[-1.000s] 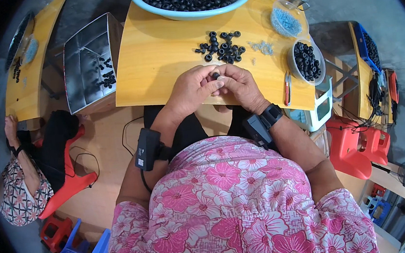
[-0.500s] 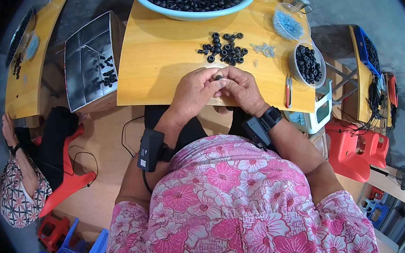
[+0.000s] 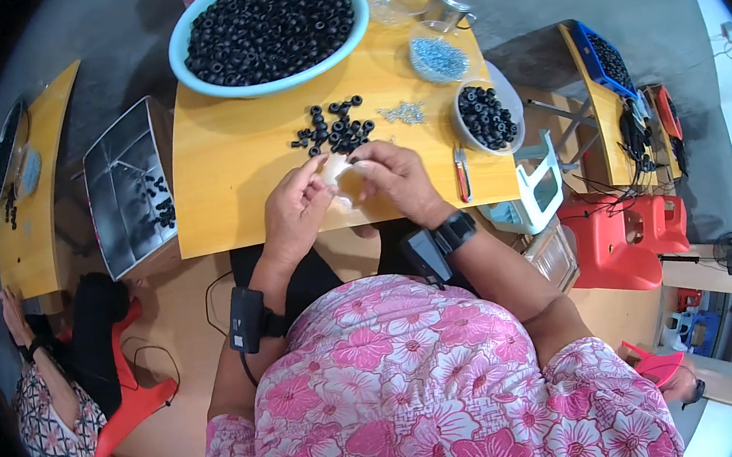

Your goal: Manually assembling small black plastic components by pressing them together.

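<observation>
My left hand (image 3: 291, 216) is above the table's near edge, its fingers curled with the thumb close to them; anything in them is hidden. To its right, my right hand (image 3: 399, 183) pinches a small black ring-shaped part (image 3: 354, 161) between thumb and forefinger. The two hands are slightly apart. Just beyond them lies a loose pile of black ring-shaped parts (image 3: 341, 132). A small heap of clear bluish pieces (image 3: 406, 114) sits right of that pile. Red-handled pliers or snips (image 3: 463, 175) rest near the table's right edge.
A light blue basin (image 3: 184, 74) full of black parts stands on the yellow table (image 3: 229, 180). At right are a tub of black parts (image 3: 488, 118), a bowl of blue pieces (image 3: 439, 58) and a metal cup (image 3: 450, 4). A lined box (image 3: 123, 225) is left; another person (image 3: 53, 408) sits beyond.
My hands have drawn apart from their joined grip, the right one keeping a black part. The whole view has shifted, so the table and basin appear further left and lower.
</observation>
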The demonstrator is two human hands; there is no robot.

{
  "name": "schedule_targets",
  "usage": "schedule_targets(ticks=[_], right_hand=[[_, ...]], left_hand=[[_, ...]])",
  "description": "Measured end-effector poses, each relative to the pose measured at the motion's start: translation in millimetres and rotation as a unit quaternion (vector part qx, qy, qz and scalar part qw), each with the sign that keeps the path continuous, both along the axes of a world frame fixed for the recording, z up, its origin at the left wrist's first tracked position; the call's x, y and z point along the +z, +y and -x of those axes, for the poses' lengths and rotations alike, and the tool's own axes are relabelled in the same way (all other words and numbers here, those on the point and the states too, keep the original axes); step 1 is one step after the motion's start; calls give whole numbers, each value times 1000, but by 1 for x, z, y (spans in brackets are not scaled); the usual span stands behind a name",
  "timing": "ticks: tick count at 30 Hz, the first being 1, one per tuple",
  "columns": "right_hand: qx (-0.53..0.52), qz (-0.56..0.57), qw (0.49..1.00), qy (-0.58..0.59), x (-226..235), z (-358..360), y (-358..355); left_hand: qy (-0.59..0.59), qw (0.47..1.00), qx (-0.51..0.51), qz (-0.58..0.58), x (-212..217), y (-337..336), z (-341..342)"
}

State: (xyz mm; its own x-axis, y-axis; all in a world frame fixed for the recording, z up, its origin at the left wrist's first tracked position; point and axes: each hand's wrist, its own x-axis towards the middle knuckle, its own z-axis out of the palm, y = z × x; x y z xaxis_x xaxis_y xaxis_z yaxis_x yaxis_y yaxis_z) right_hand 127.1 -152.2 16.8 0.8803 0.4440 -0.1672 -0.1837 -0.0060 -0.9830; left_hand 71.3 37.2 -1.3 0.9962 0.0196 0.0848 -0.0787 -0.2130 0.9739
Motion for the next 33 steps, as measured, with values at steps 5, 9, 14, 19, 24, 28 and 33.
schedule_targets(ticks=[5, 9, 14, 19, 24, 28, 33], right_hand=[[-205, 260, 870, -365, 45, -25, -65], [-264, 445, 748, -416, 52, -53, -132], [-229, 616, 683, -318, 55, -62, -140], [-186, 431, 743, -478, 39, -54, -105], [-75, 321, 866, -376, 11, -30, -32], [-49, 304, 896, -319, 2, -24, -6], [-35, 364, 862, -350, -1, -23, 4]], left_hand=[[-7, 1000, 0, -21, 3, 1, 1], [-14, 1000, 3, -1, -5, -4, -1], [-10, 1000, 2, -12, 0, -2, 1], [-40, 999, 26, -19, -5, -1, 2], [-47, 999, 19, -20, -1, 1, 3], [-31, 999, 15, -10, 2, 1, 3], [-30, 999, 9, -8, 0, 3, 2]])
